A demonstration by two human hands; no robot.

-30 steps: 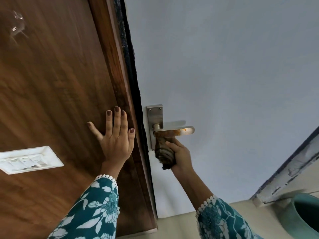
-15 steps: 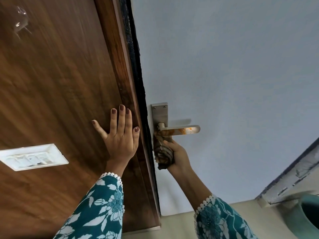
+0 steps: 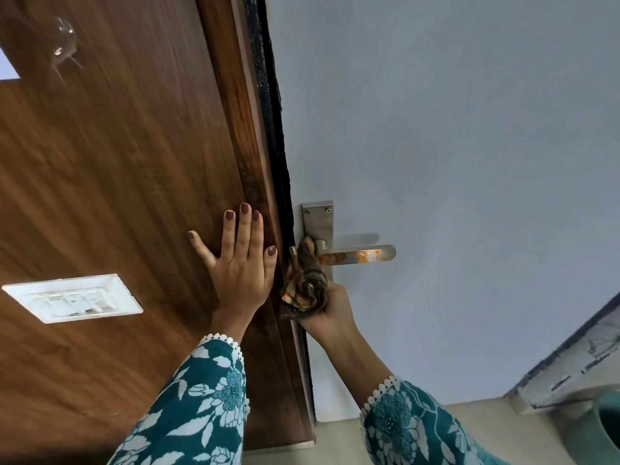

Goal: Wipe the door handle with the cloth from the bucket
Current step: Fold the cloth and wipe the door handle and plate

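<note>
Door handle (image 3: 355,256), a steel lever on a narrow backplate, juts rightward at frame centre over bare pale blue door (image 3: 453,146). Right hand (image 3: 330,305) clamps a bunched brown cloth (image 3: 303,280) against the lever's base, hiding the pivot. Left hand (image 3: 240,263) lies flat, fingers spread, on the wooden panel (image 3: 110,169) beside the dark door edge. White switch plate (image 3: 72,298) sits lower left. Teal bucket (image 3: 604,427) is cut off lower right.
</note>
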